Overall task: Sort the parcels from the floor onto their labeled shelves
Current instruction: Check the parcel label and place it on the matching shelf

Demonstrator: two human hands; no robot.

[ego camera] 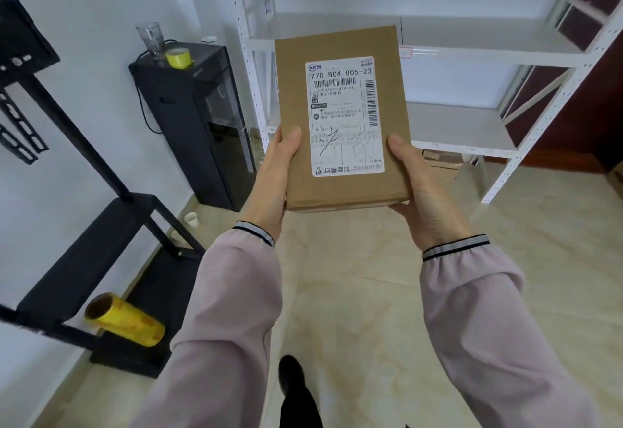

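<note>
A parcel (342, 117) is held up in the middle, the left hand (276, 175) on its left edge and the right hand (421, 188) on its right edge. Behind it, far and to the right, stands a shelf rack (472, 47). Left of the rack stands a cabinet (199, 117), with a glass (150, 36) and a tape roll (178, 58) on top. Near left, another roll (124, 320) lies on a stand (87, 259).
</note>
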